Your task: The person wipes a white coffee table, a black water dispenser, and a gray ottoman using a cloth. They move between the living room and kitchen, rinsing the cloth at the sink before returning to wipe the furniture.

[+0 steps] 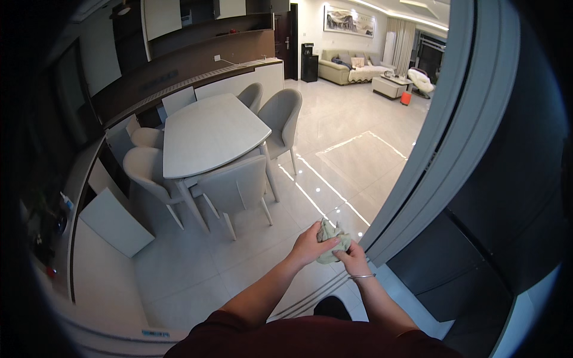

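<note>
A crumpled pale green cloth point(329, 255) is bunched up between my two hands, in front of my body and above the tiled floor. My left hand point(308, 243) grips it from the left, thumb lying across the front. From the right, my right hand point(353, 258) holds its other side, with the thumb pressed into the folds; a thin bracelet circles that wrist. Some of the fingers are hidden behind the cloth.
Ahead to the left stands a white dining table point(212, 134) with grey chairs point(239, 185) around it. A grey sliding-door frame point(444, 137) rises close on my right, beside dark cabinets point(447, 268). A cabinet door point(116, 224) hangs open at left. A sofa point(346, 67) is far off.
</note>
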`<state>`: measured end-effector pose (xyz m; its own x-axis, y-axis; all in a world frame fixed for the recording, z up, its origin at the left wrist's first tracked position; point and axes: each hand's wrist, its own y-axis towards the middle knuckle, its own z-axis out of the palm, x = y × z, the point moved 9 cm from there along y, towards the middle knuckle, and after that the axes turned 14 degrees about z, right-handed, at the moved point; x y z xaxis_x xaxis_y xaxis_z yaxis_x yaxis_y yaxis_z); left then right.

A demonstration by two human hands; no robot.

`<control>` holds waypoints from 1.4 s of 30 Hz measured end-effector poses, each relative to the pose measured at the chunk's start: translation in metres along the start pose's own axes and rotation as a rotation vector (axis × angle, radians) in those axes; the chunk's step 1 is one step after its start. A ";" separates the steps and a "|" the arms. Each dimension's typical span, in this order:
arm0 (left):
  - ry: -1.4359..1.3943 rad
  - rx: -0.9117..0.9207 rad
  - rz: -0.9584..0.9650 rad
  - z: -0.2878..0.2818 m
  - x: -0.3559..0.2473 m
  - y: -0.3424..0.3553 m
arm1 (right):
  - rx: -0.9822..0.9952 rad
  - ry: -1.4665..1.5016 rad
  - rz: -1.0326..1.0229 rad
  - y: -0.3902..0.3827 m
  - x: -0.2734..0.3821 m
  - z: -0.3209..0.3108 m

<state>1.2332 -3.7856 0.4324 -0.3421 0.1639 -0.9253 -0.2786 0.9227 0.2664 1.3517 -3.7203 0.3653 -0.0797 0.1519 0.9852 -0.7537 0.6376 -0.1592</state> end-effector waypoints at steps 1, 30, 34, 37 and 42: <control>0.011 0.003 -0.027 -0.004 0.007 0.024 | 0.001 0.014 -0.021 0.020 0.009 -0.005; -0.362 0.542 -0.052 -0.072 0.295 0.890 | -0.420 0.091 -0.095 0.818 0.176 -0.388; -0.151 0.783 0.239 -0.017 0.322 1.013 | -0.626 0.053 -0.087 0.867 0.214 -0.476; 0.002 0.845 0.210 0.014 0.347 1.105 | -0.778 0.165 -0.193 0.902 0.224 -0.537; -0.041 0.582 0.415 0.029 0.404 1.283 | -0.763 0.294 -0.110 1.021 0.220 -0.638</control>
<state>0.7638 -2.5253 0.3926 -0.2787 0.5445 -0.7911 0.3954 0.8158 0.4221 0.9809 -2.5541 0.3791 0.2228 0.1826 0.9576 -0.0882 0.9820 -0.1668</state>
